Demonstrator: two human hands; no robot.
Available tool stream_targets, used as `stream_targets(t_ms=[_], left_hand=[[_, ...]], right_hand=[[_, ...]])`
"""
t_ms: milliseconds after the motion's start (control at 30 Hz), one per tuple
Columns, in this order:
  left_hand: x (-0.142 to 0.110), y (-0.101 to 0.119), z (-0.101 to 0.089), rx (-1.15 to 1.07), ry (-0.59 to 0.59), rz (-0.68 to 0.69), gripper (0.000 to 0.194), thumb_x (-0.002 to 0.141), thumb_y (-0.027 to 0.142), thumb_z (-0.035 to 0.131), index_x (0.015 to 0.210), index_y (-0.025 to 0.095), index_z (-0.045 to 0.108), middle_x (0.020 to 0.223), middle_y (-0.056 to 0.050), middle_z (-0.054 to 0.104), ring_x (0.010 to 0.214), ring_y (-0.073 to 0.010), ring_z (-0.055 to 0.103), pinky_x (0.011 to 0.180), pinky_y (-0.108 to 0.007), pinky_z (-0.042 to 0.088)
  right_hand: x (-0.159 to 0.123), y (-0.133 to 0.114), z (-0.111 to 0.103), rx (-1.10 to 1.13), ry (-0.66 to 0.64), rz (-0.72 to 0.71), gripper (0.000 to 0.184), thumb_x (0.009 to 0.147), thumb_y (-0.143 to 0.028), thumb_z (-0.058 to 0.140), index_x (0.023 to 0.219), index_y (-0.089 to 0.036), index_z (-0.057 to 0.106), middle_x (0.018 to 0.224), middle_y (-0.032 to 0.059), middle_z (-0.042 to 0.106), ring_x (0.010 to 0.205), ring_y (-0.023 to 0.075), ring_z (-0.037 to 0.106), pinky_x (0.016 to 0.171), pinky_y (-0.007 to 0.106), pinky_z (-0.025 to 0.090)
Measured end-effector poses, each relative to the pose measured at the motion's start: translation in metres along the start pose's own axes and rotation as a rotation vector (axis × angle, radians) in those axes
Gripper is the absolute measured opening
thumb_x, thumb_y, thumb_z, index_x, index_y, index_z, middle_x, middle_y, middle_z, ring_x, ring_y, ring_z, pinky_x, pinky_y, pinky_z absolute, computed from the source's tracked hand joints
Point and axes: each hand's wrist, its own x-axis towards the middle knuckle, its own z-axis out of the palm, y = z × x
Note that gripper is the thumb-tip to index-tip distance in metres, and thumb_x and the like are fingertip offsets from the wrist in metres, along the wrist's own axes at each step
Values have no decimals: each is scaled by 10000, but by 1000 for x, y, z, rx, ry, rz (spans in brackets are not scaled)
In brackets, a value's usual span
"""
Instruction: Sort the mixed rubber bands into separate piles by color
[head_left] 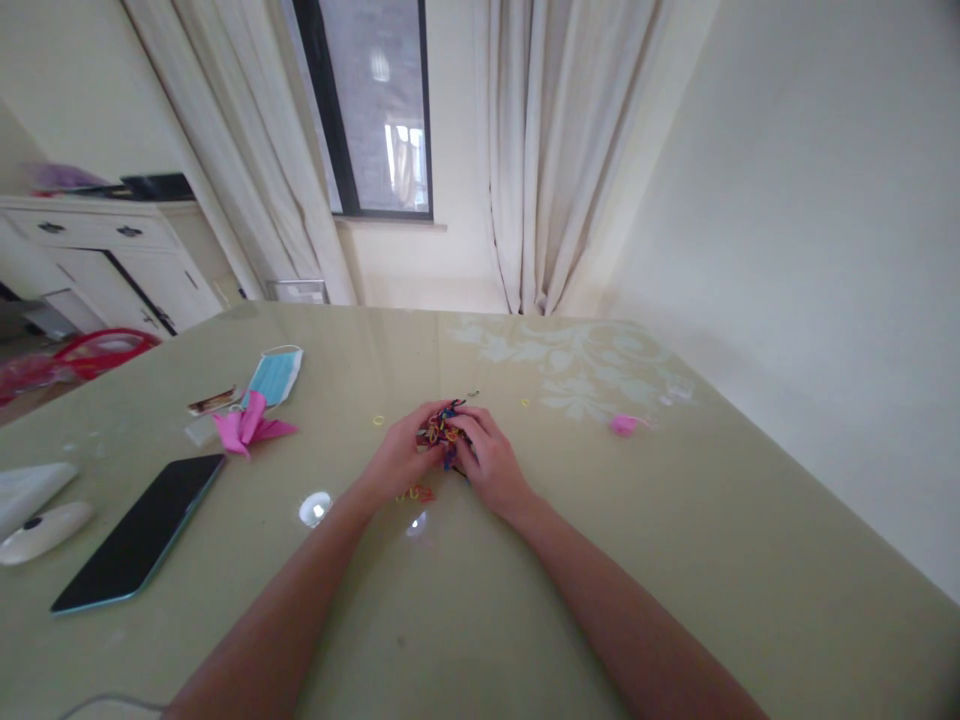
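Holding a messy bunch of little colored bands (pixel 444 432) near the middle of the table (pixel 645 600), the left hand (pixel 407 455) and right hand (pixel 491 462) cup it from both sides. The fingers of each are curled and partly closed on the bunch. A few loose bands (pixel 415 494) lie just beside the left wrist. Farther to the left are a pink folded paper bird (pixel 250 428), a blue mask (pixel 275 378) and a black tablet (pixel 142 530).

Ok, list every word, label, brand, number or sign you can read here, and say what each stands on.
None can be read.
Brown strip: any print is too small and blurred.
Dark screen: no text shows.
Mask: no lettering visible.
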Motion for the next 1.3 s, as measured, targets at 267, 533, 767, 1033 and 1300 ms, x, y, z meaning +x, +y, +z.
stream_targets(t_ms=[267, 533, 767, 1033, 1300], left_hand=[[0, 6, -27, 132, -26, -35, 442, 922, 433, 630, 1304, 216, 678, 1130, -95, 789, 998, -252, 743, 881, -401, 611], [-20, 13, -40, 511, -317, -62, 959, 565, 427, 943, 1450, 280, 605, 1449, -116, 622, 1333, -384, 558, 1162, -555, 427], [-15, 5, -19, 387, -326, -8, 660, 784, 246, 779, 1421, 262, 607, 1321, -105, 653, 1241, -303, 618, 1109, -469, 479], [-6, 5, 7, 297, -85, 73, 594, 839, 210, 707, 1420, 237, 584, 1413, -114, 656, 1302, -301, 616, 1156, -503, 455], [-1, 7, 2, -7, 17, 10, 493, 892, 285, 648, 1375, 206, 595, 1344, -116, 692, 1180, -257, 687, 1031, -447, 573]], right_hand=[[8, -8, -24, -9, -82, 114, 377, 979, -74, 509, 1289, -216, 669, 1232, 94, 701, 1168, 218, 650, 1057, 391, 502], [1, -4, -55, -193, -312, 244, 571, 774, -296, 869, 1304, -167, 700, 1268, 138, 682, 1207, 304, 628, 1085, 454, 482], [-2, -3, -45, -170, -374, 247, 419, 822, -180, 783, 1236, -207, 726, 1296, 112, 702, 1219, 297, 646, 1075, 435, 495], [1, -4, -21, -55, -179, 277, 319, 918, -128, 656, 1231, -177, 698, 1220, 123, 740, 1119, 255, 693, 1018, 432, 543], [4, -5, -23, 300, -8, 316, 206, 946, -203, 626, 1128, -204, 723, 1143, 89, 759, 1022, 209, 747, 904, 364, 620]])
